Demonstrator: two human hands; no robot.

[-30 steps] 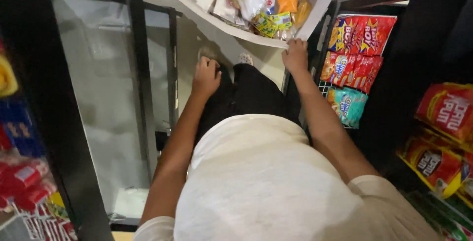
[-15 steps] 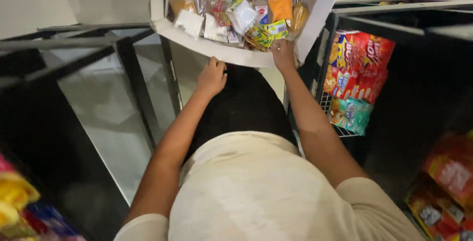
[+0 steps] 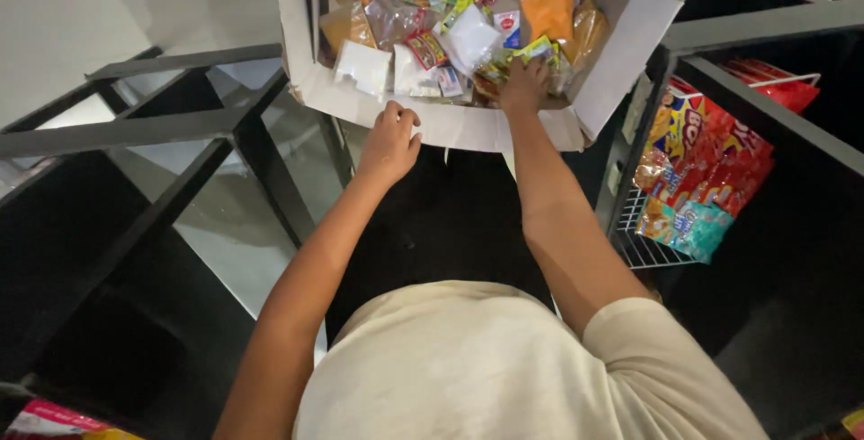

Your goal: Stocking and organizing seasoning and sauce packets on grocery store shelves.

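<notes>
The white cardboard box [image 3: 468,125] stands in front of the person, above the dark gap between the black shelves, and both arms reach forward to it. Its long axis runs from left to right across the view, and its near wall faces the person. The left hand [image 3: 389,143] is at this near wall, close to the left part of the box; the fingers are curled and the knuckles touch the edge, so this grip looks closed on the rim, though the fingertips are hidden behind the cardboard. The right hand [image 3: 524,85] is further forward and goes over the rim into the box. It lies on top of the small snack packets [image 3: 432,44] in the right half, with the fingers bent down among them near a yellow-green packet [image 3: 538,47]. I cannot tell if this grip has really taken a packet or only presses on the pile. So the packets lie directly under and just beyond the right hand, and the left hand is apart from them, outside at the wall. To the right, red snack bags [image 3: 720,170] hang in a wire rack [image 3: 652,251], well apart from both hands.
</notes>
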